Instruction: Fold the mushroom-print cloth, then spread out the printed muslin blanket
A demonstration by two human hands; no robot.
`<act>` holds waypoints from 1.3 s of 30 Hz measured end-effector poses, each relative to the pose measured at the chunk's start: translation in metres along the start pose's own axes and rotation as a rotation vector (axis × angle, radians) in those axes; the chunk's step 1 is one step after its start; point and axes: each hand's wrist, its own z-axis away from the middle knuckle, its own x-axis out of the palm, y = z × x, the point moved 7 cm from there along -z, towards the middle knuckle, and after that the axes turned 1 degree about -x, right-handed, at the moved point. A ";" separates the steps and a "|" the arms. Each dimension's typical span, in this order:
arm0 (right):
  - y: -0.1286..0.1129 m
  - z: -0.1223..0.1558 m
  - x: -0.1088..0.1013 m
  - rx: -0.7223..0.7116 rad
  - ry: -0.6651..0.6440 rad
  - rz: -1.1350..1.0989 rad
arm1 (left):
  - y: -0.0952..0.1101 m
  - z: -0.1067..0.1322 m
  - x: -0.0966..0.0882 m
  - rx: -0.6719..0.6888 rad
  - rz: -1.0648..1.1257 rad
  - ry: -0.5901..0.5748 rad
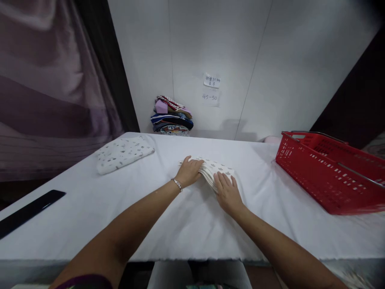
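A folded white cloth with a small grey print lies at the middle of the table, its layered edge towards me. My left hand grips the cloth's left end, the thumb and fingers closed about the layers, which lift slightly there. A bracelet is on that wrist. My right hand rests on the near right part of the same cloth, its fingers stretched out over the top. The thumb side of the right hand is partly hidden.
Another folded printed cloth lies at the left of the white-covered table. A dark flat object is at the left edge. A red basket stands at the right. Folded fabrics are stacked by the wall, near paper notes.
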 end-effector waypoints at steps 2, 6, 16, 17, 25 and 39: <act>0.012 -0.006 -0.011 0.026 -0.007 -0.034 | 0.005 -0.007 -0.017 0.038 -0.028 -0.018; 0.048 -0.027 -0.061 0.078 -0.075 -0.274 | 0.010 -0.017 -0.067 0.044 -0.010 -0.048; 0.083 -0.078 -0.045 0.207 -0.562 -1.266 | -0.027 -0.026 -0.071 -0.096 0.381 -0.729; 0.082 -0.079 -0.022 0.255 -0.589 -1.264 | -0.034 -0.022 -0.048 -0.129 0.411 -0.811; 0.068 -0.067 0.095 0.500 -0.532 -1.108 | -0.070 0.008 0.082 -0.350 0.471 -0.952; 0.034 -0.063 0.055 -0.124 -0.395 -0.380 | -0.050 0.044 0.040 -0.029 0.183 -0.203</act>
